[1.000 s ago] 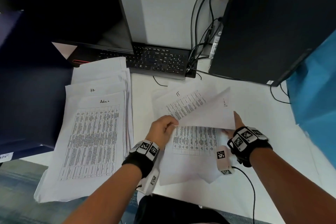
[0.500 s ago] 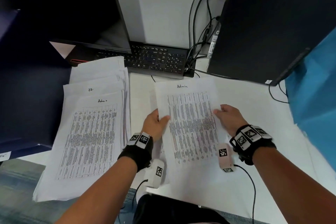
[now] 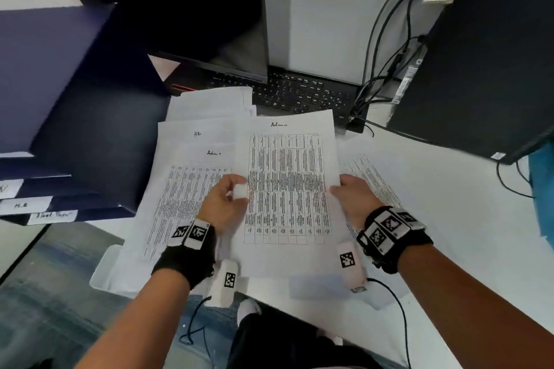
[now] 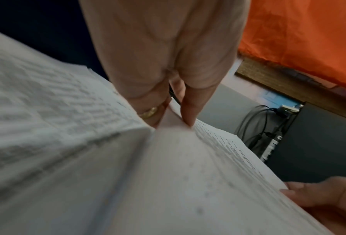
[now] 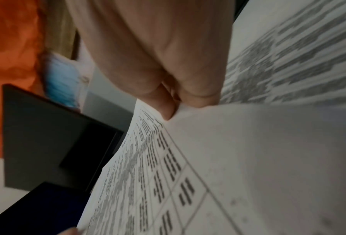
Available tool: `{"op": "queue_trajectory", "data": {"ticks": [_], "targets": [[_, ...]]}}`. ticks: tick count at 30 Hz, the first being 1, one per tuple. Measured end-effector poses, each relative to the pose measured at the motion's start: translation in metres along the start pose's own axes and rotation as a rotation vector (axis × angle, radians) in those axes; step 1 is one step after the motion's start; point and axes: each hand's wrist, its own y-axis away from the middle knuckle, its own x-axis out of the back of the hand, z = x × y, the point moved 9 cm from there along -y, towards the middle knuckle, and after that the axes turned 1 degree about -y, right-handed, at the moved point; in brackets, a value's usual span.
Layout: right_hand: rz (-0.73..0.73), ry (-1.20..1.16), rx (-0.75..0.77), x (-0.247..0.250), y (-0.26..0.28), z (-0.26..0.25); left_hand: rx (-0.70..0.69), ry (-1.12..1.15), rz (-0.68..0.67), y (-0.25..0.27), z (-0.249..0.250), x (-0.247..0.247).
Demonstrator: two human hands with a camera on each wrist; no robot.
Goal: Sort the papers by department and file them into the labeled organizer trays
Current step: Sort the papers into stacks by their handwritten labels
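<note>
desk (image 3: 449, 219) holds it all: stacked organizer trays (image 3: 75, 129) far left with labels on their near edges, keyboard (image 3: 302, 96) at the far edge, sorted pile (image 3: 186, 189) just right of the trays, top page headed "admin", an "hr" page peeking out behind it. you hold the admin sheet (image 3: 287, 189) in the air, long axis running near to far, header at the far end, its left edge overlapping the pile's right side. your left hand (image 3: 223, 204) pinches the left edge, thumb on top, fingers under. your right hand (image 3: 356, 198) clamps the right edge the same way. loose unsorted pages (image 3: 368, 171) lie under and right of the sheet. key relation: the matching pile lies straight left of the sheet, left hand nearer, so i judge a short leftward slide lands it, no turn needed. trays not loaded yet, as far as the view shows.
</note>
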Motion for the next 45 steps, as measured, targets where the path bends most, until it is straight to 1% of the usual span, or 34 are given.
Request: {"op": "queue_trajectory", "data": {"ticks": [1,4,7,10,13,17,19,22,25,30,32,34,36,38,40,42,45], "targets": [[-0.019,0.003,0.011,-0.013,0.001,-0.005,0.028,-0.047,0.0,-0.001,-0.007,0.013],[-0.069,0.021,0.017,-0.051,0.002,-0.014,0.053,-0.158,0.04,-0.002,-0.018,0.055],[-0.109,0.104,0.028,-0.089,0.003,-0.019,0.085,-0.331,0.057,-0.004,-0.027,0.087],[-0.101,0.192,0.043,-0.118,0.002,-0.02,0.129,-0.516,0.06,-0.005,-0.039,0.11],[-0.083,0.243,0.049,-0.14,0.001,-0.02,0.163,-0.644,0.039,-0.007,-0.048,0.12],[-0.068,0.298,0.058,-0.16,-0.001,-0.02,0.251,-0.904,0.007,-0.008,-0.061,0.127],[-0.061,0.317,0.067,-0.167,-0.003,-0.021,0.246,-0.937,0.006,-0.009,-0.064,0.126],[-0.071,0.36,0.091,-0.177,-0.004,-0.023,0.204,-0.926,0.012,-0.012,-0.067,0.12],[-0.063,0.422,0.132,-0.183,-0.004,-0.026,0.219,-0.97,-0.01,-0.017,-0.072,0.113],[-0.002,0.474,0.157,-0.165,-0.005,-0.024,0.284,-1.015,-0.045,-0.022,-0.076,0.107],[0.026,0.494,0.155,-0.148,-0.006,-0.025,0.288,-1.016,-0.041,-0.025,-0.071,0.104],[0.083,0.506,0.118,-0.123,-0.008,-0.025,0.279,-1.004,-0.023,-0.027,-0.059,0.098],[0.145,0.548,0.083,-0.096,-0.01,-0.023,0.237,-0.973,-0.012,-0.031,-0.044,0.085],[0.183,0.586,0.061,-0.07,-0.01,-0.021,0.164,-0.936,-0.027,-0.033,-0.026,0.062],[0.213,0.595,0.019,-0.045,-0.009,-0.016,0.103,-0.901,-0.037,-0.034,-0.006,0.035],[0.22,0.663,-0.033,-0.024,-0.009,-0.01,0.062,-0.839,-0.041,-0.036,0.01,0.008],[0.244,0.803,-0.152,0.009,-0.006,0.004,-0.001,-0.635,-0.137,-0.042,0.018,-0.039]]}}
